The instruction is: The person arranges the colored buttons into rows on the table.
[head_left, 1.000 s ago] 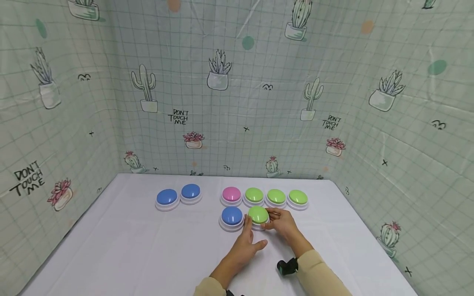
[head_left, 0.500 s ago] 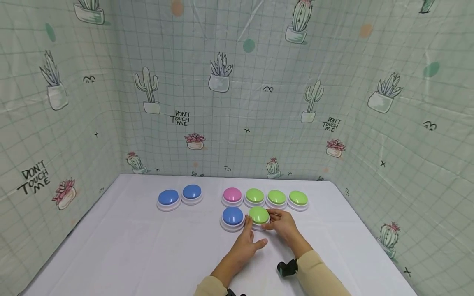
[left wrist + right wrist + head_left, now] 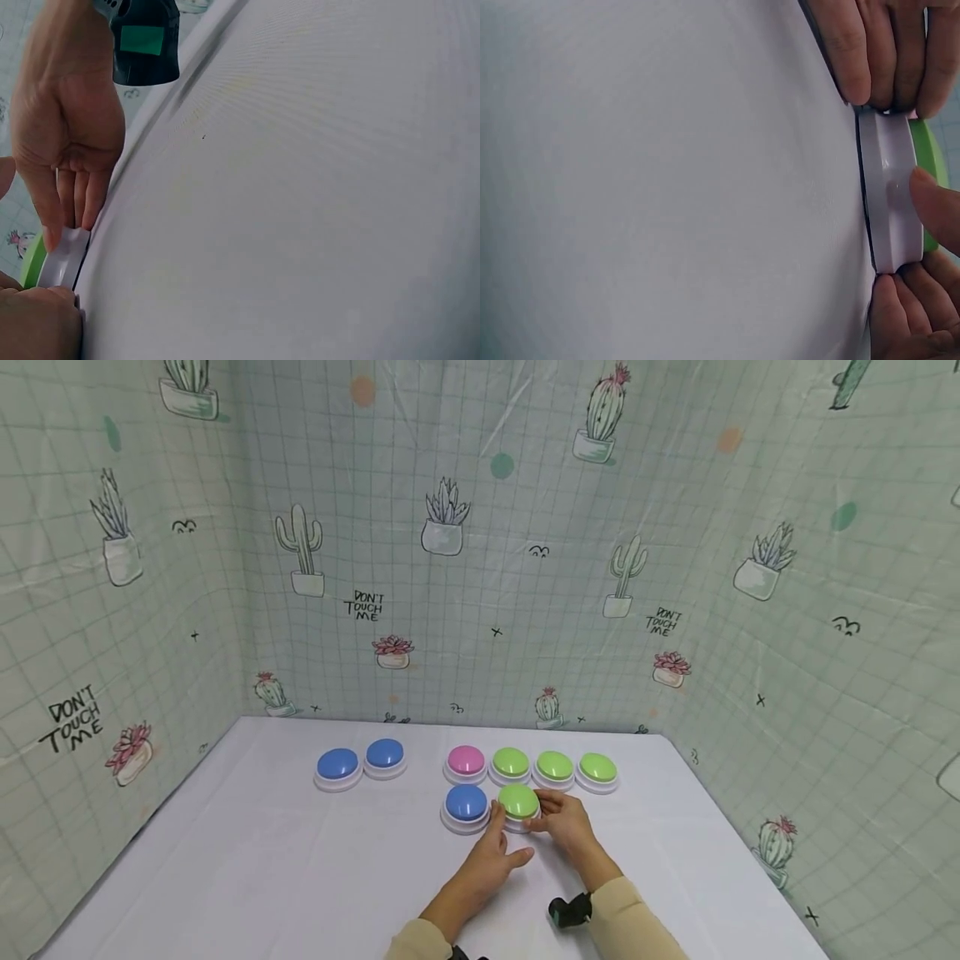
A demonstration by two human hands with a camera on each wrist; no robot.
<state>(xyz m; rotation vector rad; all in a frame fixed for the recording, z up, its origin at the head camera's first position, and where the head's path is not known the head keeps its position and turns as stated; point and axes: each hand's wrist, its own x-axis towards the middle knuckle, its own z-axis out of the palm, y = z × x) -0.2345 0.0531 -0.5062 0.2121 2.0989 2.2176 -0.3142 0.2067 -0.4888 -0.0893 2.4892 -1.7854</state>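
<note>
A green domed push button [image 3: 518, 801] on a round white base [image 3: 891, 191] sits on the white table, between both hands. My right hand [image 3: 567, 823] grips its right side, the thumb at the front of the base and the fingers behind. Against its left side, the straight fingers of my left hand [image 3: 483, 867] touch the base; the left thumb points away toward the right. Just left of those fingers stands a blue push button [image 3: 466, 803]. Behind, a pink push button [image 3: 466, 761] and three green push buttons [image 3: 554, 766] form a row.
Two more blue push buttons [image 3: 337, 764] stand at the back left of the white table [image 3: 247, 852]. Cactus-print cloth walls [image 3: 495, 585] enclose the table at the back and sides. A black wrist device [image 3: 570, 912] juts inward from the right sleeve.
The head view has tilted slightly, shifting the whole scene a little downward. Both hands keep the same hold and contact at the green push button, and the other buttons stay put.
</note>
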